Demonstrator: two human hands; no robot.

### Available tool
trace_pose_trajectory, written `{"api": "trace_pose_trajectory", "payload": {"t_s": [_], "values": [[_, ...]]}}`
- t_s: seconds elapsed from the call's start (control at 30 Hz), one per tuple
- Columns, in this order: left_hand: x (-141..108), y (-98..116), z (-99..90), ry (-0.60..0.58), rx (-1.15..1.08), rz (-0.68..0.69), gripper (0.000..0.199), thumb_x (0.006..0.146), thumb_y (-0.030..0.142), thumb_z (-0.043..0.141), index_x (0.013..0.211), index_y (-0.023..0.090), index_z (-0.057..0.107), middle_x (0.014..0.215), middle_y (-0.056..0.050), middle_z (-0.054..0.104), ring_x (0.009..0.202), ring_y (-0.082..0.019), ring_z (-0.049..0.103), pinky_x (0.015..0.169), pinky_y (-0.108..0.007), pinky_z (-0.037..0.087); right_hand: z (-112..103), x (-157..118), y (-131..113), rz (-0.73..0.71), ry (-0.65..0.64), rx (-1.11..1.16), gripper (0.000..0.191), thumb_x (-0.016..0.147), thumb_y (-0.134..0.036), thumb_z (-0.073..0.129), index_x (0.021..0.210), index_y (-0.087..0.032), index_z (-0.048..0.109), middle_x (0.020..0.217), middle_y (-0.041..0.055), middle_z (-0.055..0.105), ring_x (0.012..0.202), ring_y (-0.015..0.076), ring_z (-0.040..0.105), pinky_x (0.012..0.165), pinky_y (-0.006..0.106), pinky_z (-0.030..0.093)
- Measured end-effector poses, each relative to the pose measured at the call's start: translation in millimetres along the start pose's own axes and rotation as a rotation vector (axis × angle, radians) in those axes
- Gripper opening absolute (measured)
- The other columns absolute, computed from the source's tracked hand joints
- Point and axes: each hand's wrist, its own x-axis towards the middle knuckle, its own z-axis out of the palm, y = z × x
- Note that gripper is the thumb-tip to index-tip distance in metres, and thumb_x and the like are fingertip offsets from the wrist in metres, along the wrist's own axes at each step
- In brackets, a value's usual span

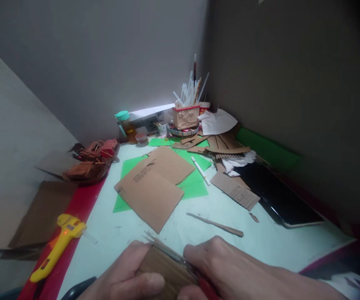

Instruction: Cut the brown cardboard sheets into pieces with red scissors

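Low at the front, my left hand (130,273) grips a piece of brown cardboard (166,273), thumb on top. My right hand (217,260) is closed around the red handle of a pair of scissors (180,259). The blades lie along the upper edge of the cardboard, tips pointing to the upper left and slightly parted. Part of the handle is hidden by my fingers. Beyond the hands, a larger cut cardboard sheet (155,187) with printing lies over green paper (198,191). A thin cardboard strip (216,225) rests just past my right hand.
A yellow glue gun (59,246), its orange light lit, lies on the left edge. A black tablet (280,196) and cardboard scraps (234,189) are at right. At the back stand a box of white sticks (186,116) and a teal-lidded jar (126,127). Walls close the corner.
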Motion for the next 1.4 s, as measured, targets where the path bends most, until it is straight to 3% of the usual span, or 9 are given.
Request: {"api": "trace_pose_trajectory", "payload": {"t_s": [0.2, 0.33, 0.43, 0.57, 0.67, 0.77, 0.9, 1.2, 1.4], "values": [[3, -18, -6.6, 0.037, -0.009, -0.018, 0.036, 0.082, 0.045, 0.073, 0.116, 0.034, 0.075, 0.117, 0.001, 0.076, 0.109, -0.028, 0.063, 0.092, -0.035, 0.048, -9, 4, -13, 0.009, -0.011, -0.060, 0.030, 0.089, -0.051, 0.061, 0.109, -0.028, 0.065, 0.100, 0.0055, 0.065, 0.086, 0.0226, 0.065, 0.067, 0.028, 0.045], [7, -20, -7.6, 0.002, 0.022, 0.092, 0.032, 0.083, 0.047, 0.071, 0.111, 0.032, 0.076, 0.111, 0.000, 0.077, 0.111, -0.030, 0.063, 0.096, -0.037, 0.046, -12, 12, -20, -0.016, -0.062, -0.093, 0.029, 0.091, -0.053, 0.055, 0.092, -0.026, 0.064, 0.089, 0.0035, 0.062, 0.078, 0.0204, 0.062, 0.057, 0.025, 0.040], [11, -17, -7.5, -0.040, 0.020, 0.038, 0.029, 0.086, 0.045, 0.068, 0.112, 0.032, 0.074, 0.115, 0.002, 0.077, 0.113, -0.028, 0.063, 0.096, -0.035, 0.046, -10, 15, -17, -0.004, -0.047, -0.075, 0.035, 0.092, -0.056, 0.053, 0.082, -0.023, 0.060, 0.082, 0.0027, 0.060, 0.070, 0.0175, 0.058, 0.054, 0.024, 0.036], [13, -15, -7.1, -0.121, -0.027, 0.020, 0.034, 0.086, 0.043, 0.068, 0.119, 0.033, 0.071, 0.120, 0.003, 0.076, 0.115, -0.029, 0.064, 0.097, -0.035, 0.047, -9, 15, -13, 0.046, -0.052, -0.066, 0.044, 0.091, -0.065, 0.049, 0.084, -0.023, 0.059, 0.089, 0.0052, 0.063, 0.077, 0.0206, 0.061, 0.058, 0.026, 0.038], [11, -18, -7.1, -0.074, 0.035, 0.024, 0.036, 0.084, 0.045, 0.070, 0.117, 0.033, 0.072, 0.121, 0.002, 0.076, 0.119, -0.031, 0.062, 0.101, -0.037, 0.045, -10, 14, -14, 0.024, -0.046, -0.044, 0.042, 0.087, -0.065, 0.055, 0.084, -0.023, 0.059, 0.091, 0.0043, 0.062, 0.080, 0.0208, 0.061, 0.061, 0.026, 0.040], [11, -23, -7.1, 0.007, 0.036, 0.029, 0.034, 0.084, 0.047, 0.070, 0.116, 0.034, 0.074, 0.115, 0.002, 0.077, 0.113, -0.029, 0.064, 0.094, -0.035, 0.048, -11, 15, -16, -0.030, -0.062, -0.016, 0.039, 0.087, -0.061, 0.057, 0.088, -0.022, 0.062, 0.091, 0.0044, 0.062, 0.079, 0.0197, 0.060, 0.059, 0.024, 0.039], [14, -20, -5.8, -0.073, 0.050, 0.052, 0.029, 0.085, 0.041, 0.072, 0.114, 0.035, 0.075, 0.110, 0.006, 0.077, 0.105, -0.024, 0.064, 0.088, -0.029, 0.049, -11, 16, -15, -0.008, -0.105, -0.053, 0.047, 0.091, -0.066, 0.049, 0.086, -0.020, 0.059, 0.087, 0.0051, 0.060, 0.067, 0.0159, 0.056, 0.054, 0.024, 0.037], [14, -27, -6.0, 0.012, 0.129, 0.025, 0.034, 0.085, 0.047, 0.069, 0.116, 0.036, 0.074, 0.117, 0.000, 0.077, 0.112, -0.032, 0.064, 0.096, -0.039, 0.048, -4, 14, -4, -0.020, -0.011, -0.083, 0.048, 0.088, -0.068, 0.056, 0.083, -0.021, 0.061, 0.079, 0.0014, 0.057, 0.064, 0.0147, 0.053, 0.054, 0.023, 0.036], [17, -32, -19.2, 0.122, 0.093, 0.068, 0.041, 0.082, 0.054, 0.068, 0.117, 0.034, 0.073, 0.123, -0.001, 0.074, 0.120, -0.034, 0.059, 0.100, -0.041, 0.047, -26, 9, 14, -0.145, 0.186, -0.160, 0.037, 0.090, -0.056, 0.063, 0.080, -0.022, 0.055, 0.065, -0.0036, 0.054, 0.060, 0.0124, 0.049, 0.051, 0.021, 0.031]]}}
